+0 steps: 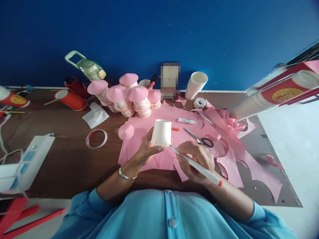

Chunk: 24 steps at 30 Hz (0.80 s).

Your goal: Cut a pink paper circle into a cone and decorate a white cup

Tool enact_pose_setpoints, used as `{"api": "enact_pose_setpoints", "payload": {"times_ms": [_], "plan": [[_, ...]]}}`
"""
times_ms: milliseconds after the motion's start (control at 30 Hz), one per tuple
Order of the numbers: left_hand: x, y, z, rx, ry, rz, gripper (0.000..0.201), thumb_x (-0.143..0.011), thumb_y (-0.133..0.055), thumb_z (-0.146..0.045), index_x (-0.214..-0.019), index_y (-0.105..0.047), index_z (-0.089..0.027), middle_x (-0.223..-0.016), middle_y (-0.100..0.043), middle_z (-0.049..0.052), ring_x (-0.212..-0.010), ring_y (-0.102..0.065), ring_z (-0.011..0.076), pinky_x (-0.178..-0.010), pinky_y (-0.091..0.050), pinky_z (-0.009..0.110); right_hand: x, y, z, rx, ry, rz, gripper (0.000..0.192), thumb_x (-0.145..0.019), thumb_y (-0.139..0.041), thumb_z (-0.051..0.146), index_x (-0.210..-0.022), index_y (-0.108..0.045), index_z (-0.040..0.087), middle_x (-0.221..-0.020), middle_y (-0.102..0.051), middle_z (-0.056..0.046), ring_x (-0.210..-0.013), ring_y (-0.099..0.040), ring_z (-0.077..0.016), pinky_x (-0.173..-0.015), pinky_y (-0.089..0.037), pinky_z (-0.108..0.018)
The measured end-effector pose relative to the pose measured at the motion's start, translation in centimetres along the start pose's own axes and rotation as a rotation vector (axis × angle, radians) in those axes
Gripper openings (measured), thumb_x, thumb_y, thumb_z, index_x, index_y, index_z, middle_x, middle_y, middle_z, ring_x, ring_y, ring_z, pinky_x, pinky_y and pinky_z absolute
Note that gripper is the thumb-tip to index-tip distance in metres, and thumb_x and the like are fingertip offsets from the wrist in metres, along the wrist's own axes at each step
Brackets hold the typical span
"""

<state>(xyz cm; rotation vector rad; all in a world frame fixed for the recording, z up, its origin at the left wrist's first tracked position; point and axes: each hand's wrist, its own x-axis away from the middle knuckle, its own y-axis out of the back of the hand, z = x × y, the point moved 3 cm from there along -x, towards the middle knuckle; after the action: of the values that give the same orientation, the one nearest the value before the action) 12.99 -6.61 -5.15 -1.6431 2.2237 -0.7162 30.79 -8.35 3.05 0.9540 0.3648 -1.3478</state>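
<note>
A white paper cup (161, 131) is held upside down in my left hand (147, 147), fingers behind it and thumb across its rim. Short red strokes show on the cup near that rim. My right hand (198, 159) grips a white marker pen (204, 172) with a red end, its tip close to the cup's rim on the right. An orange-red pen cap (175, 129) lies on the pink paper (149, 162) just behind the cup. Scissors (199, 137) and a glue stick (186, 121) rest on the paper beyond my right hand.
Several decorated cups with pink cone tops (138, 94) stand at the back. A stack of white cups (196, 85), a ribbon roll (200, 103), a tape roll (96, 138), a power strip (35, 159) and a green bottle (91, 69) surround the work area. Pink scraps (264, 176) spread right.
</note>
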Motion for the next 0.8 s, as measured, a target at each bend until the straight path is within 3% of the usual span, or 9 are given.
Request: {"api": "enact_pose_setpoints", "payload": {"times_ms": [233, 367, 567, 633, 800], "plan": [[-0.4, 0.6, 0.9, 0.039, 0.066, 0.017, 0.07, -0.075, -0.09, -0.033, -0.139, -0.061, -0.029, -0.121, -0.077, 0.008, -0.11, -0.074, 0.0311, -0.099, -0.056, 0.047, 0.1, -0.1, -0.4, 0.002, -0.005, 0.015, 0.022, -0.089, -0.063, 0.009, -0.104, -0.065, 0.024, -0.077, -0.074, -0.001, -0.065, -0.074, -0.0171, -0.059, -0.062, -0.027], [-0.6, 0.9, 1.2, 0.026, 0.06, 0.005, 0.063, -0.079, -0.087, -0.031, -0.137, -0.063, -0.031, -0.119, -0.077, 0.006, -0.11, -0.074, 0.0303, -0.1, -0.055, 0.047, 0.1, -0.2, -1.1, -0.064, -0.054, 0.016, 0.019, -0.093, -0.062, 0.01, -0.108, -0.065, 0.023, -0.081, -0.074, -0.003, -0.073, -0.074, -0.0178, -0.063, -0.062, -0.029], [-0.8, 0.7, 1.1, 0.031, 0.063, -0.097, 0.04, -0.081, -0.086, -0.032, -0.117, -0.069, -0.025, -0.102, -0.075, 0.003, -0.104, -0.072, 0.0263, -0.099, -0.055, 0.045, 1.9, -1.1, -4.7, -0.121, -0.222, -0.017, 0.02, -0.107, -0.052, 0.023, -0.121, -0.066, 0.026, -0.091, -0.075, -0.003, -0.068, -0.071, -0.0155, -0.066, -0.06, -0.032], [-0.9, 0.5, 1.0, 0.068, 0.053, -0.102, 0.045, -0.082, -0.086, -0.036, -0.121, -0.068, -0.024, -0.105, -0.075, 0.004, -0.107, -0.072, 0.0264, -0.101, -0.056, 0.046, 2.7, -1.5, -6.0, -0.11, -0.279, -0.015, 0.021, -0.108, -0.053, 0.029, -0.127, -0.064, 0.026, -0.097, -0.074, -0.003, -0.07, -0.071, -0.0151, -0.068, -0.06, -0.032], [-1.3, -0.2, 0.2, 0.094, 0.054, -0.068, 0.057, -0.085, -0.084, -0.043, -0.135, -0.062, -0.024, -0.116, -0.075, 0.009, -0.115, -0.071, 0.0289, -0.106, -0.056, 0.049, 3.2, -1.9, -7.5, -0.049, -0.228, 0.009, 0.034, -0.109, -0.052, 0.047, -0.133, -0.061, 0.025, -0.094, -0.069, -0.005, -0.074, -0.068, -0.0173, -0.071, -0.059, -0.034]]}}
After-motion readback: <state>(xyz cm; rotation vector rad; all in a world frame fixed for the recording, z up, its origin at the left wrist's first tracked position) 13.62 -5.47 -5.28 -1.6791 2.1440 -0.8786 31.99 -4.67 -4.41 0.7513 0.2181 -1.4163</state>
